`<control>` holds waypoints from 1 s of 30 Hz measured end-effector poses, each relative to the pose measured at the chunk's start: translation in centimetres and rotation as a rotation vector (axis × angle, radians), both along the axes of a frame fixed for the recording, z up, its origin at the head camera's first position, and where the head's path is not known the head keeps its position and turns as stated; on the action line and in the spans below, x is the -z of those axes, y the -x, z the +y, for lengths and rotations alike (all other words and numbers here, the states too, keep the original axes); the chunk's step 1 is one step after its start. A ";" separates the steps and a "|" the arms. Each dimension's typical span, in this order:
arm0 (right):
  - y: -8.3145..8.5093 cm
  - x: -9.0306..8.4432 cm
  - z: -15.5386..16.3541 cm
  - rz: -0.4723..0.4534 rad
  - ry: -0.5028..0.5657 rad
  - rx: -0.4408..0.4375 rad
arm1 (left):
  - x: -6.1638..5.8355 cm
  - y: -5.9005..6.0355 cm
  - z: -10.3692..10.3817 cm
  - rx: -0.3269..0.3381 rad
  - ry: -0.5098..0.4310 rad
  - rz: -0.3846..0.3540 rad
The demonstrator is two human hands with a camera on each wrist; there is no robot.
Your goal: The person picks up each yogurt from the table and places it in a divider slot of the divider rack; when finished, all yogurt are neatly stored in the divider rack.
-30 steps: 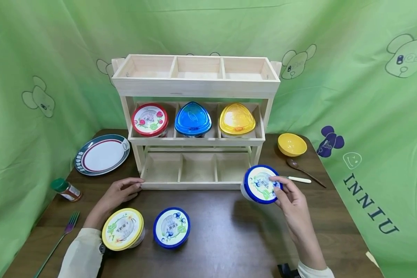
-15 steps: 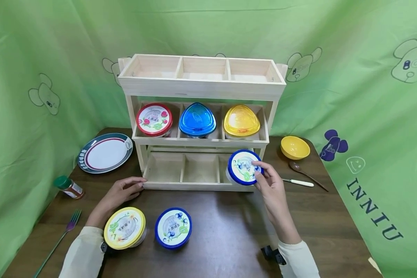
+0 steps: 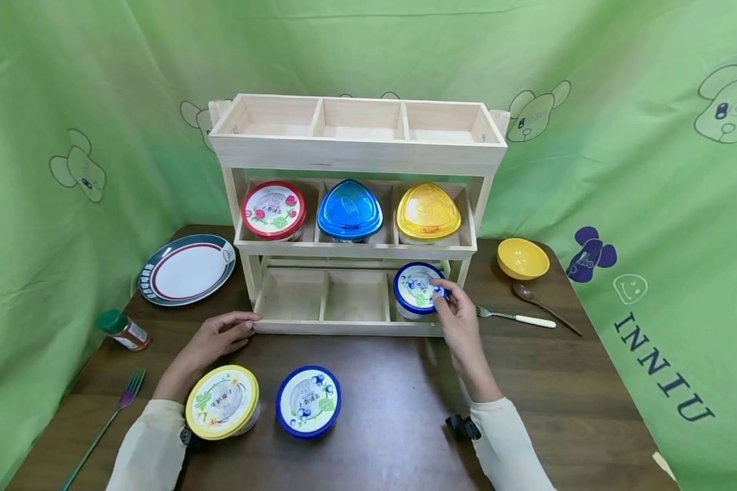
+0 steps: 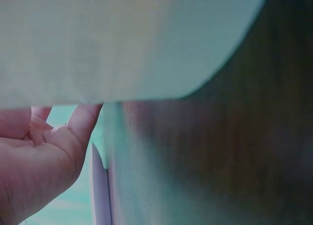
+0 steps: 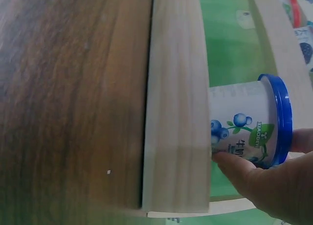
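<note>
My right hand [image 3: 459, 317] grips a white tub with a blue lid [image 3: 419, 288], thumb and fingers at its right side. The tub stands upright within the bottom right compartment of the wooden shelf [image 3: 356, 155]; blueberries show on its wall in the right wrist view, its base hidden behind the front board [image 5: 178, 107]. My left hand [image 3: 218, 337] touches the shelf's lower left corner with its fingertips. Near that forearm stand a yellow-lidded tub [image 3: 222, 402] and a second blue-lidded tub [image 3: 308, 402]. In the left wrist view a large pale blurred surface hides part of the left hand [image 4: 44, 156].
The middle tier holds a red-lidded tub [image 3: 273, 211], a blue-lidded container [image 3: 350, 210] and a yellow-lidded one [image 3: 428, 211]. Left lie a plate [image 3: 187, 270], a spice jar [image 3: 123, 330] and a fork [image 3: 107, 423]. Right are a yellow bowl [image 3: 523, 259], spoon [image 3: 543, 307] and white-handled fork [image 3: 534, 321].
My right hand has carried the blue-lidded tub leftward from in front of the shelf's right end and set it down into the bottom right compartment. The left hand stays at the shelf's corner.
</note>
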State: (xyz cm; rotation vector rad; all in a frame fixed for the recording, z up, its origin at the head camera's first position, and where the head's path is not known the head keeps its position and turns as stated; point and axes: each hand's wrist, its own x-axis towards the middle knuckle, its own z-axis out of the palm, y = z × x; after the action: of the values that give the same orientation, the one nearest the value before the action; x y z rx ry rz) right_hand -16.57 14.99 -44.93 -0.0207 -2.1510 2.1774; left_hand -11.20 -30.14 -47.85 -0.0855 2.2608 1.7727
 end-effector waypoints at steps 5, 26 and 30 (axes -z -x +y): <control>0.3 0.7 0.0 -0.005 -0.072 -0.027 | -0.1 -0.1 0.0 0.013 0.009 0.012; -4.9 -1.2 2.1 0.103 0.017 0.058 | -0.1 0.1 0.2 0.008 0.026 0.002; -6.2 -0.9 0.0 0.139 0.032 -0.020 | -0.2 0.0 0.0 0.011 0.026 0.007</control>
State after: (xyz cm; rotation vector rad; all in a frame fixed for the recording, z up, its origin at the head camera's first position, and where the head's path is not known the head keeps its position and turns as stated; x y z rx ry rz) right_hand -10.40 14.96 -44.03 0.1461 -2.0513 2.1542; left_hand -11.19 -30.15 -47.67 -0.0719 2.2846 1.7409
